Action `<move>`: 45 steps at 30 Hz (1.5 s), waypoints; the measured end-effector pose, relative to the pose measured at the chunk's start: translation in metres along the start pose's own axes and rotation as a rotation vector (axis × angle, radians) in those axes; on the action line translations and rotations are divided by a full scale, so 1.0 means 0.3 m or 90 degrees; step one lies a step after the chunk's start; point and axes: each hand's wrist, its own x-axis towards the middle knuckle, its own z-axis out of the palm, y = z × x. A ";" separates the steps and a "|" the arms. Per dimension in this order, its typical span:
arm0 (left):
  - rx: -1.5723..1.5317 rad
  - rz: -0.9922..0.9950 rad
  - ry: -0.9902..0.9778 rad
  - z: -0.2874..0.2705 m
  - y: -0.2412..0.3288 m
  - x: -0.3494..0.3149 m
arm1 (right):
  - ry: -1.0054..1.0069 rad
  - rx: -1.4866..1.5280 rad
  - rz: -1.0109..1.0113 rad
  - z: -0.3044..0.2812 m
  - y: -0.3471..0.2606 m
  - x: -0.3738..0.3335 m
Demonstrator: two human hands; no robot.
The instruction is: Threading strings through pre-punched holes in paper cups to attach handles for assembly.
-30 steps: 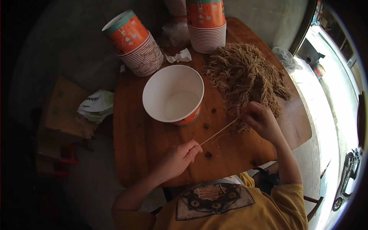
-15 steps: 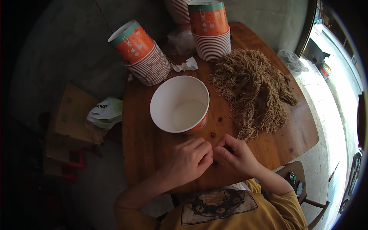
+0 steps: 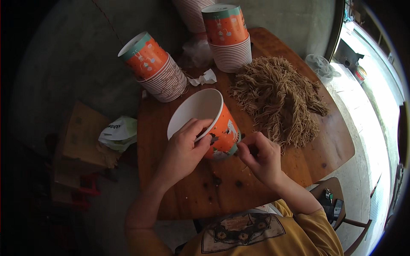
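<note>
A large orange paper tub [image 3: 225, 124] with a white inside and a green band at its base is tipped over to the left on the table in front of me. My left hand [image 3: 183, 150] grips its near rim, fingers inside and thumb on the outer wall. Close by the tub's base, my right hand [image 3: 261, 157] is closed in a pinch. Whatever lies between those fingertips is too small to make out. Right of the tub lies a big heap of tan, cord-like strands [image 3: 279, 100].
Two stacks of similar paper tubs, a left stack [image 3: 156, 68] that leans and a right stack [image 3: 226, 38], stand behind. Crumpled white paper [image 3: 203, 78] lies between them. The wooden table [image 3: 205, 198] has a chair [image 3: 331, 192] at its right and a cardboard box [image 3: 83, 136] at its left.
My left hand has moved from beside my right hand to the tub's rim. The tub, upright before, now tilts left. My right hand has shifted slightly up and right.
</note>
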 end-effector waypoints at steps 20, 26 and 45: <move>-0.137 -0.081 -0.072 0.051 0.048 0.007 | 0.035 -0.156 -0.162 0.008 0.007 0.051; -0.133 -0.091 -0.082 0.061 0.049 0.004 | 0.034 -0.174 -0.156 0.006 0.005 0.042; -0.120 -0.087 -0.087 0.079 0.066 0.002 | 0.044 -0.171 -0.169 -0.001 0.014 0.033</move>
